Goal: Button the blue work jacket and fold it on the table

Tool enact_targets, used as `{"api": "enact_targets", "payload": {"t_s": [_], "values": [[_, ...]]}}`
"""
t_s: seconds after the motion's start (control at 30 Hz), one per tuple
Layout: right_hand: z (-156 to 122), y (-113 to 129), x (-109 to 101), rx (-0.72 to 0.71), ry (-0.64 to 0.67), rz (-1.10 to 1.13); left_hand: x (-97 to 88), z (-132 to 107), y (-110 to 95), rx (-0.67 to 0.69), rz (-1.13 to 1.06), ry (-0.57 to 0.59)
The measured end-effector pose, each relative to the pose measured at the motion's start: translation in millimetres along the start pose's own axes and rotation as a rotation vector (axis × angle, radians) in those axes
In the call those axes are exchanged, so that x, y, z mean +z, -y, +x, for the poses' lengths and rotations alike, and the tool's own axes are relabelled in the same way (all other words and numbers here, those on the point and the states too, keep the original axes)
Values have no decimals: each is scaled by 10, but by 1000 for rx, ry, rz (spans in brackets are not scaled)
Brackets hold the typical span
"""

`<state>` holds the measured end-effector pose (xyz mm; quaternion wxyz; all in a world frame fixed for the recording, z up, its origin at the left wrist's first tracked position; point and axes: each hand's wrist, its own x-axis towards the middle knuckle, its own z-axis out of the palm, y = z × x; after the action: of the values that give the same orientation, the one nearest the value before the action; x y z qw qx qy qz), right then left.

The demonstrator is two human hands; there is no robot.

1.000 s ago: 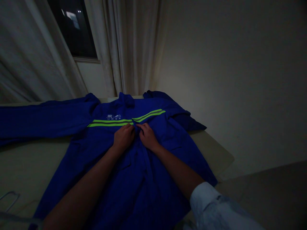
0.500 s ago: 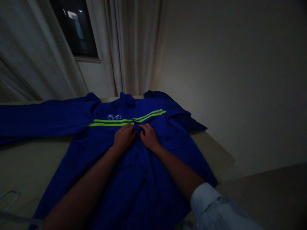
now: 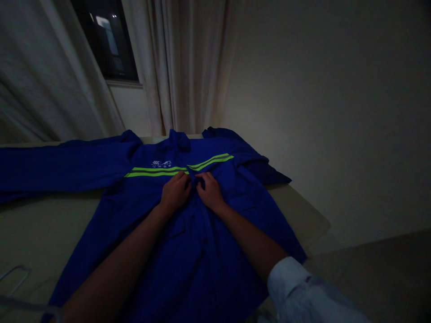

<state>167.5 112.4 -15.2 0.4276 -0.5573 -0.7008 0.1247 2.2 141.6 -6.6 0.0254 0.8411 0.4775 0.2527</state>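
Observation:
A dark blue work jacket (image 3: 148, 154) lies spread face up, with two bright yellow-green stripes across the chest and a white print above them on the left. At its front opening, just under the stripes, my left hand (image 3: 175, 192) is closed on one edge of the cloth. Close beside it, my right hand (image 3: 210, 192) pinches the front from the other side. Between the fingertips the cloth is bunched up. Any button or other fastener there is too dark and too hidden to make out.
The jacket rests on a pale greenish surface (image 3: 299, 215) whose corner shows at the right. Behind stand beige curtains (image 3: 188, 67), a dark window (image 3: 107, 40) and a bare wall (image 3: 323, 112). At the lower left lies a thin pale bent wire or tube (image 3: 16, 282).
Both hands stay at the same place on the front opening. Their fingers have shifted only slightly, and the raised bit of cloth between them sits a little lower.

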Motion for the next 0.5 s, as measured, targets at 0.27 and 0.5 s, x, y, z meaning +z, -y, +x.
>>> {"api": "enact_targets", "payload": {"t_s": [0.27,0.5], "values": [[0,-1,11,-34,12,-19,23,18,4,-30,-66,-6],[7,-2,3,-55,27,13,35,14,-26,-16,6,-14]]}}
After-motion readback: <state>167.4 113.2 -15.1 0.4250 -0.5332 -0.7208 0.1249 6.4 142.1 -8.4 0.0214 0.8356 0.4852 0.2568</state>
